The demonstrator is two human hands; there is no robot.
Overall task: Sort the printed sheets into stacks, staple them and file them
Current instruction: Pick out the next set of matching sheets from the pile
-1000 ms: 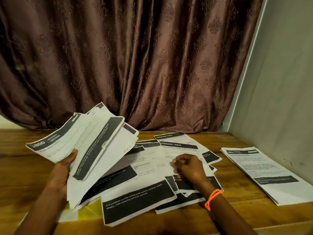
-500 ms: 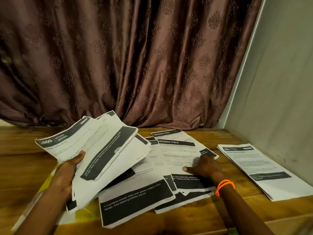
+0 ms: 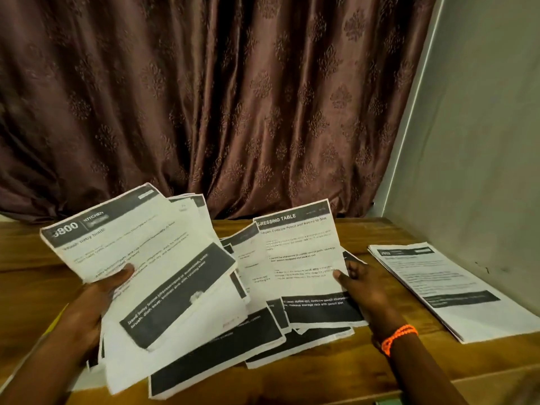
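My left hand (image 3: 96,302) grips a fanned bundle of printed sheets (image 3: 140,258) above the table's left side; the top sheet reads "KITCHEN" with a black header. My right hand (image 3: 362,287) pinches the right edge of a single sheet headed "DRESSING TABLE" (image 3: 301,258) and holds its top raised off the table. Under both lies a loose spread of sheets with black footers (image 3: 222,349). A neat stack of printed sheets (image 3: 447,290) lies flat at the right. No stapler or file is in view.
The wooden table (image 3: 380,372) runs up to a brown patterned curtain (image 3: 233,97) at the back and a pale wall (image 3: 482,141) on the right. An orange band (image 3: 399,339) circles my right wrist. Something yellow peeks out under the sheets at the left.
My right hand went from resting on the spread to lifting the "DRESSING TABLE" sheet by its edge. My left hand raised its bundle slightly.
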